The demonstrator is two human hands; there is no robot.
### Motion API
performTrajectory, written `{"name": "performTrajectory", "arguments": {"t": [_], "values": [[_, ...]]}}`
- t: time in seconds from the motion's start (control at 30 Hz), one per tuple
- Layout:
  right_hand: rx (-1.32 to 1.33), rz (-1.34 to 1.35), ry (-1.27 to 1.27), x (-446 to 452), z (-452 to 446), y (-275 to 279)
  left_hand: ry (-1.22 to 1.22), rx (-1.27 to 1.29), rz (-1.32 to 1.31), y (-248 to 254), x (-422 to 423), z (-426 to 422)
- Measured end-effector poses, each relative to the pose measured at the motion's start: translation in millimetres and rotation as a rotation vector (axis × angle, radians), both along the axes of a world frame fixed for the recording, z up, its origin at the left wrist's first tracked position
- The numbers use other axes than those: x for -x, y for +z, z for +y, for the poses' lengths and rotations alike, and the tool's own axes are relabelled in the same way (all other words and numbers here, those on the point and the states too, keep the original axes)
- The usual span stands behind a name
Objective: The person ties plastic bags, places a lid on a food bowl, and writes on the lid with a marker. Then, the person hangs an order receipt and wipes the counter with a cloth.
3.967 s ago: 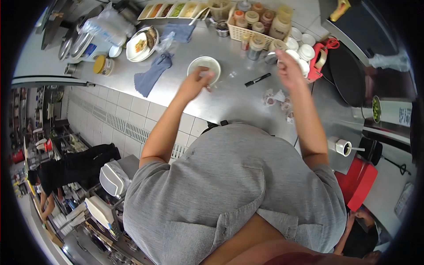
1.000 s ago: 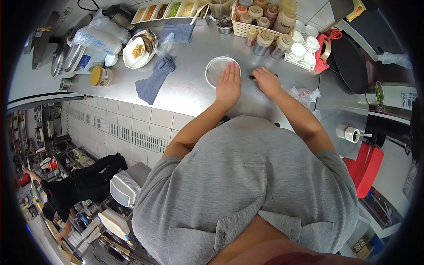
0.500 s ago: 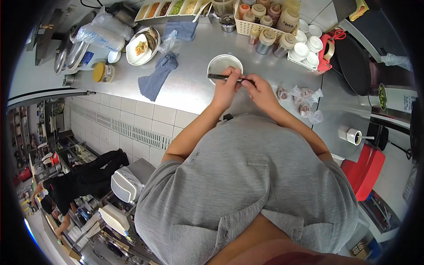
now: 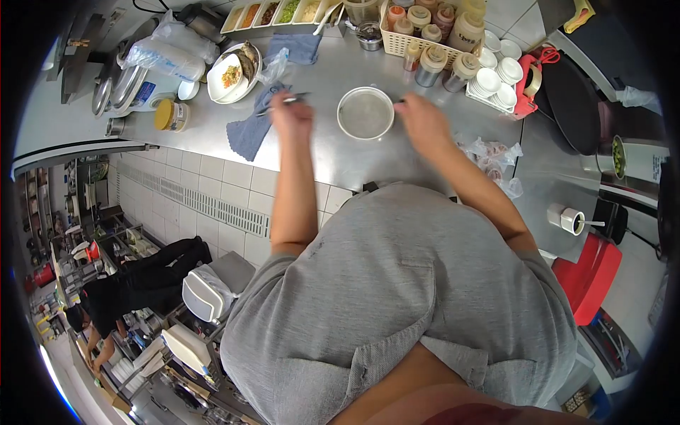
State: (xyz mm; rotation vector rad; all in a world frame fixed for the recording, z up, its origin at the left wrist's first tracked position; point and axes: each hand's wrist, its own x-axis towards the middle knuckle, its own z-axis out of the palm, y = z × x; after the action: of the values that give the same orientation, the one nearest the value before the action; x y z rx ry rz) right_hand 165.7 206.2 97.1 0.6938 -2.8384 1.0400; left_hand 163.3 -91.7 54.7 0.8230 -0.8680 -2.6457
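My left hand [image 4: 292,122] is closed on a thin dark pen [image 4: 296,95], blurred by motion, above the edge of the blue-grey cloth [image 4: 249,131]. Fingers pressed together, my right hand [image 4: 425,127] is just right of a round white tub [image 4: 365,113]. A small dark piece shows at its fingertips, too small to make out. The tub stands on the steel counter [image 4: 340,159] between both hands, its top covered by a translucent lid. Neither hand touches it.
Sauce bottles [image 4: 431,65] stand by a cream basket [image 4: 397,44], left of stacked white cups [image 4: 485,83]. Plastic-wrapped bundles [image 4: 492,156] lie at right. A plate [image 4: 227,76], a yellow-lidded jar [image 4: 170,115] and topping trays [image 4: 265,15] stand at left and back. A person [image 4: 106,297] works at far left.
Both hands held the pen together over the tub. They have since parted: my left hand moved left with the pen, and my right hand moved slightly up and right with the small dark piece.
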Motion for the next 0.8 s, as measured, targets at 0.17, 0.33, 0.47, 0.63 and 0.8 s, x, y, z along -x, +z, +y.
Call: {"name": "performTrajectory", "arguments": {"t": [0.17, 0.33, 0.47, 0.63, 0.8], "values": [[-0.156, -0.043, 0.148, 5.2, 42.3, -45.6, 0.005, 0.490, 0.195, 27.0, 7.1, -26.7], [-0.282, -0.125, 0.305, -19.7, 22.1, -54.6, -0.233, 0.623, 0.105, -7.8, 12.5, 20.8], [-0.292, -0.169, 0.261, -26.6, 16.1, -59.4, -0.393, 0.553, 0.088, -45.5, 22.2, 26.1], [-0.305, -0.217, 0.261, -34.1, 17.8, -63.5, -0.347, 0.589, 0.090, -52.8, 25.2, 42.1], [-0.314, -0.245, 0.255, -34.8, 21.8, -71.3, -0.378, 0.575, 0.094, -51.6, 23.2, 46.4]]}}
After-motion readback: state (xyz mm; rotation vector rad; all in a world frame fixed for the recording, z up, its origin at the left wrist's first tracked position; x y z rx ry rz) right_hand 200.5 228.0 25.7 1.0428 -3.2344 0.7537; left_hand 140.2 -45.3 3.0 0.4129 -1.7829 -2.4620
